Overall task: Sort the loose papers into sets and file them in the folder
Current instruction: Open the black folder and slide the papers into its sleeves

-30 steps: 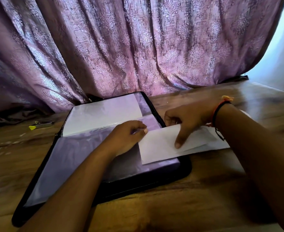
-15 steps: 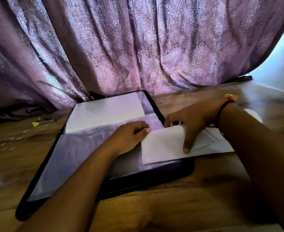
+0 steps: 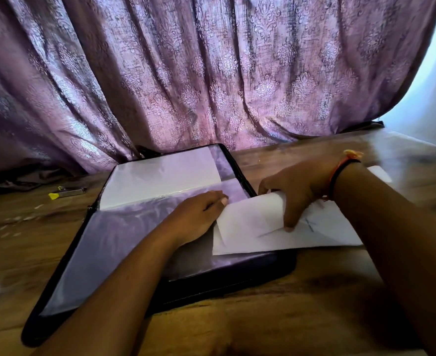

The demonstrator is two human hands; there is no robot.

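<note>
Fingers [image 3: 265, 187] of the right hand [image 3: 301, 186] curl over the raised far edge of the papers [image 3: 247, 227], while one digit of that hand presses flat on the top sheet nearer the person, so the hand pinches the stack. The papers lie tilted across the right rim of the folder [image 3: 237, 286], their left part over its near half and the rest out on the wooden desk [image 3: 276, 322] under the right forearm. The left hand [image 3: 196, 217] rests on the clear sleeve [image 3: 109, 245] of the open folder, its fingers [image 3: 220, 200] bent and close together, tips touching the papers' left corner; whether they pinch the sleeve's edge I cannot tell. In the folder's far half a white sheet [image 3: 160, 176] sits behind plastic. Orange and black wrist bands [image 3: 340, 170] circle the right wrist. A small yellow-tipped tool [image 3: 66, 192] lies on the desk left of the folder, and a purple patterned curtain [image 3: 211, 73] hangs behind.
</note>
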